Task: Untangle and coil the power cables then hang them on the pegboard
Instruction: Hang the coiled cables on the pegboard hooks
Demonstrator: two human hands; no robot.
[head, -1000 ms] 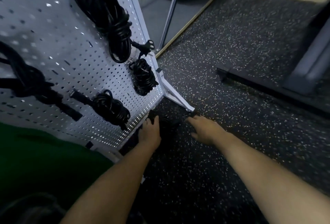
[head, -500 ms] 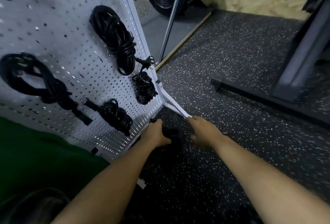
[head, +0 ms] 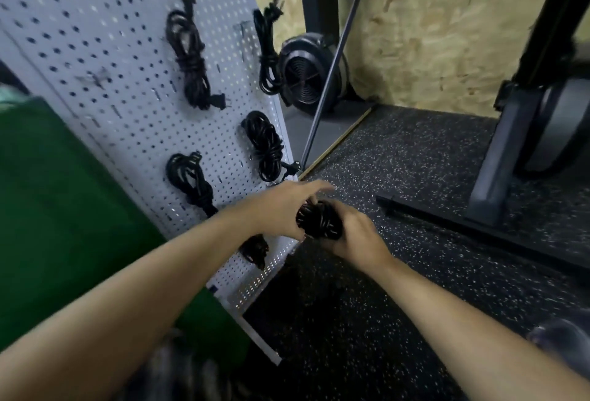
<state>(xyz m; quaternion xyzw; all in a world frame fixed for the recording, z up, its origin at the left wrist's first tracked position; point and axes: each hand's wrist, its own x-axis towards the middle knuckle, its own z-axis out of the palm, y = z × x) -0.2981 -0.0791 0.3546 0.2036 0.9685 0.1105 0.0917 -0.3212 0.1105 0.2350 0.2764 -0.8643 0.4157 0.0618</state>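
My right hand (head: 357,237) grips a small coil of black power cable (head: 319,220) in the air, just in front of the lower right edge of the white pegboard (head: 105,49). My left hand (head: 284,209) lies against the coil's left side with its fingers stretched out over the top, blurred. Several coiled black cables hang on the pegboard: one high up (head: 188,58), one at the right edge (head: 266,52), two at mid height (head: 265,145) (head: 188,177), and one low down (head: 255,249) partly behind my left forearm.
Black speckled rubber floor (head: 399,273) spreads below and to the right. A round fan (head: 306,74) and a slanted metal rod (head: 335,58) stand behind the pegboard's edge, before a chipboard wall. A dark stand with a floor bar (head: 479,225) is at the right. Green cloth (head: 64,209) fills the left.
Both hands have come up from the floor at the pegboard's foot, and the coil is now off the ground between them. The view has tilted upward.
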